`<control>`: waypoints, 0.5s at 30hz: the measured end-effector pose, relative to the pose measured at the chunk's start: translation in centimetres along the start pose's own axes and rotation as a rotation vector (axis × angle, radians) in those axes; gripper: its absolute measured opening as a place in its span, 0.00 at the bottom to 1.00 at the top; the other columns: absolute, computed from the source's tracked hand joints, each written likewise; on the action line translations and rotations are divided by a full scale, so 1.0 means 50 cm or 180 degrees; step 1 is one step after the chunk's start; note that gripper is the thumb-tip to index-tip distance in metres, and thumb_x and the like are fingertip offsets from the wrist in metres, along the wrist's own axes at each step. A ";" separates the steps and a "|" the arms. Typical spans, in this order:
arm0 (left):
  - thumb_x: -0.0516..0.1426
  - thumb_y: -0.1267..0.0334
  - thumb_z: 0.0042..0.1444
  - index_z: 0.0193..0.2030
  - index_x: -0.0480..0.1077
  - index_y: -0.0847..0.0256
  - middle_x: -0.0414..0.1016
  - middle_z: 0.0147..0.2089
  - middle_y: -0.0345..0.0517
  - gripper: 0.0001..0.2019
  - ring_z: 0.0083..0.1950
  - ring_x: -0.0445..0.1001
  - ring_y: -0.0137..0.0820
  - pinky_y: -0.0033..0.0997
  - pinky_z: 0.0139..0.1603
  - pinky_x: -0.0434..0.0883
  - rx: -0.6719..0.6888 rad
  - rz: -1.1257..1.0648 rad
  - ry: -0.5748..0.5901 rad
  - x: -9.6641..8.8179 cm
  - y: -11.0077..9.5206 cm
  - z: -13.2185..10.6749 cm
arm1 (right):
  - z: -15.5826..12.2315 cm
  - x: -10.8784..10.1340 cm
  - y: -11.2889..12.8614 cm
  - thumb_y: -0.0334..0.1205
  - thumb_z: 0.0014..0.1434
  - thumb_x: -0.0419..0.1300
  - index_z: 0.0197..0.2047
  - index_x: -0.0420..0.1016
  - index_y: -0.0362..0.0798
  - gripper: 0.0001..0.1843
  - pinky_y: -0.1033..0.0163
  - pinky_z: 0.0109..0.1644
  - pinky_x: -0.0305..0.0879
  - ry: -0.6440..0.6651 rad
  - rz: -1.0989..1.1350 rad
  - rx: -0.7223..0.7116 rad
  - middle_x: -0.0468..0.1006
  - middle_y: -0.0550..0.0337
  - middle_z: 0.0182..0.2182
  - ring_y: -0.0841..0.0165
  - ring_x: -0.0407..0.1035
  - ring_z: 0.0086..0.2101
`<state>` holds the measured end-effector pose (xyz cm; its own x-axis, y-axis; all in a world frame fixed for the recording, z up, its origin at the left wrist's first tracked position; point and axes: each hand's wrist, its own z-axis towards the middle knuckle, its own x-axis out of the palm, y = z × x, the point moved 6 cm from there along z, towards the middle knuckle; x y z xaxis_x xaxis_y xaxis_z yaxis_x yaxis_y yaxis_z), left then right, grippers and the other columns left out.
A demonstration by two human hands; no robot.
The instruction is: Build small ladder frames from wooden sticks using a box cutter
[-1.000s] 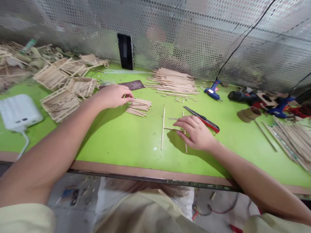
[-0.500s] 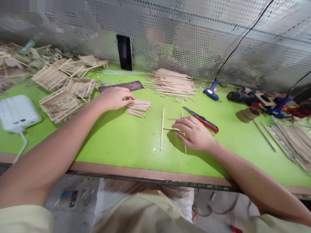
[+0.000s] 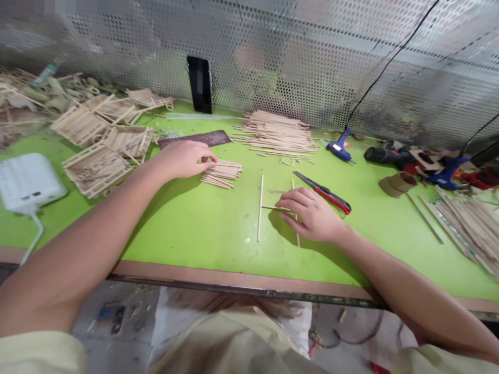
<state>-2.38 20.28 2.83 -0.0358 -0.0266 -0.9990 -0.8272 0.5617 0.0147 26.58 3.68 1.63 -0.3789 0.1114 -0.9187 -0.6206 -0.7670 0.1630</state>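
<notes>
At the left end of a small pile of short wooden sticks [image 3: 224,171], my left hand [image 3: 187,158] has its thumb and fingers pinched together on a stick's end. My right hand [image 3: 310,215] lies over an H-shaped layout of thin sticks, palm down, thumb apart from the stretched fingers. Of that layout, the left upright stick [image 3: 260,208] shows in full. The cross stick [image 3: 268,207] runs under the fingers, and the right upright stick [image 3: 298,239] is partly covered by the hand. A red and black utility knife [image 3: 327,195] lies just beyond my right hand.
Behind lies a larger stack of sticks [image 3: 276,132], with a phone [image 3: 200,85] leaning on the perforated metal screen [image 3: 304,62]. Blue glue gun [image 3: 341,147] and bamboo strips [image 3: 468,226] are on the right. Wooden stick frames [image 3: 97,166] and a white box [image 3: 31,182] stand on the left.
Almost nothing differs. My left hand's fingertips have shifted very slightly at the small pile, and my right hand stays over the H-shaped sticks.
</notes>
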 end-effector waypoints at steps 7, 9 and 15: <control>0.47 0.46 0.72 0.61 0.82 0.54 0.83 0.62 0.49 0.27 0.63 0.79 0.45 0.39 0.62 0.72 0.0030 0.0086 -0.0024 0.010 -0.001 -0.001 | 0.002 -0.001 0.005 0.42 0.78 0.54 0.56 0.81 0.47 0.16 0.46 0.54 0.77 -0.0058 -0.0100 -0.0125 0.85 0.45 0.50 0.54 0.77 0.50; 0.46 0.45 0.72 0.62 0.81 0.55 0.82 0.62 0.50 0.28 0.63 0.79 0.45 0.39 0.62 0.72 0.0050 0.0058 -0.0080 0.011 -0.004 -0.002 | 0.002 -0.001 0.005 0.41 0.78 0.54 0.56 0.81 0.46 0.16 0.46 0.53 0.77 -0.0078 -0.0086 -0.0146 0.85 0.45 0.50 0.54 0.77 0.50; 0.46 0.44 0.74 0.65 0.78 0.58 0.76 0.68 0.56 0.29 0.69 0.74 0.49 0.48 0.72 0.68 0.0135 -0.0127 -0.0496 0.009 -0.024 -0.002 | 0.002 0.003 0.004 0.43 0.79 0.53 0.56 0.81 0.48 0.16 0.46 0.55 0.77 0.0007 -0.0081 -0.0106 0.84 0.46 0.50 0.55 0.77 0.50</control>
<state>-1.46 19.50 2.37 0.0868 0.0771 -0.9932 -0.8016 0.5973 -0.0237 26.34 3.62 1.57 -0.3618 0.1297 -0.9232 -0.6069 -0.7844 0.1276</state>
